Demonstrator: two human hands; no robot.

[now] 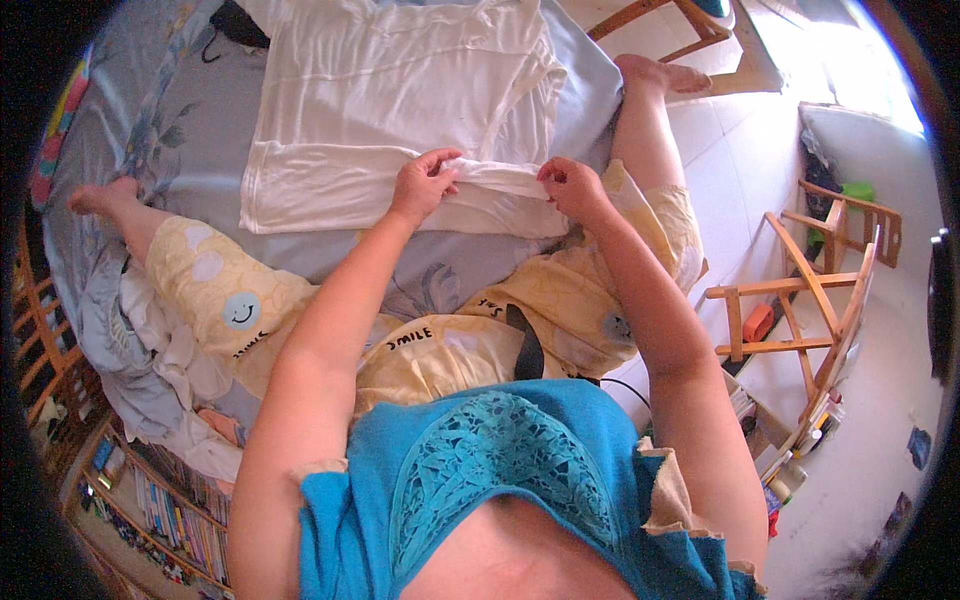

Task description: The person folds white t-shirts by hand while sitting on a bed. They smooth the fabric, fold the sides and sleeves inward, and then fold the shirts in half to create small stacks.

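A white garment (390, 97), apparently a shirt, lies spread on the bed between my outstretched legs. Its near part shows a layer with a crosswise edge. My left hand (425, 184) pinches a narrow strip of the white fabric between thumb and fingers, near the middle of that layer. At the strip's other end, my right hand (571, 187) grips the cloth close to the garment's right side. The strip stretches between both hands, slightly bunched. Beneath the garment is a blue-grey bedsheet (199, 172) with a floral print.
Crumpled clothes (169, 352) lie on the bed at the left, above a bookshelf (172, 510). A dark item (240, 26) with a hook rests at the far left. Wooden chairs (795, 292) stand right, and a wooden-framed seat (694, 26) is beyond my right foot.
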